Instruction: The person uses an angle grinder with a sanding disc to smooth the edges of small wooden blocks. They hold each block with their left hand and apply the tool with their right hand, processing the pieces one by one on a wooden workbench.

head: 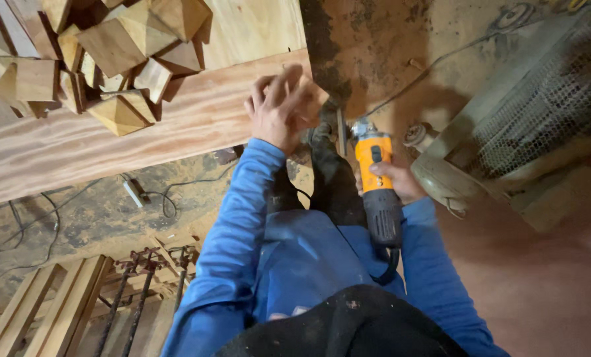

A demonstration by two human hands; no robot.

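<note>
Grinder (pixel 377 188), yellow and black, sits clamped in the right hand (pixel 394 180) just beside the left hand (pixel 279 109), which grips a small wooden block (pixel 312 92) against its disc, near the plank (pixel 143 139) edge.

To your upper left a heap of pyramid-topped wooden blocks (pixel 104 53) sits piled on a long reddish plank (pixel 143 132) that runs across the view, with a paler sheet of plywood (pixel 256 30) just behind it. Under the plank you see a dusty floor (pixel 77 218) with thin black cables (pixel 170 195) looping over it and a small white stick-like object (pixel 133 193) lying among them. At your lower left, pale wooden slats (pixel 51 311) lie side by side next to rusty metal clamps (pixel 140 291). On your right stands a dust-coated machine with a wire mesh guard (pixel 547 99), and a cable (pixel 441 63) trails across the brown ground above it
</note>
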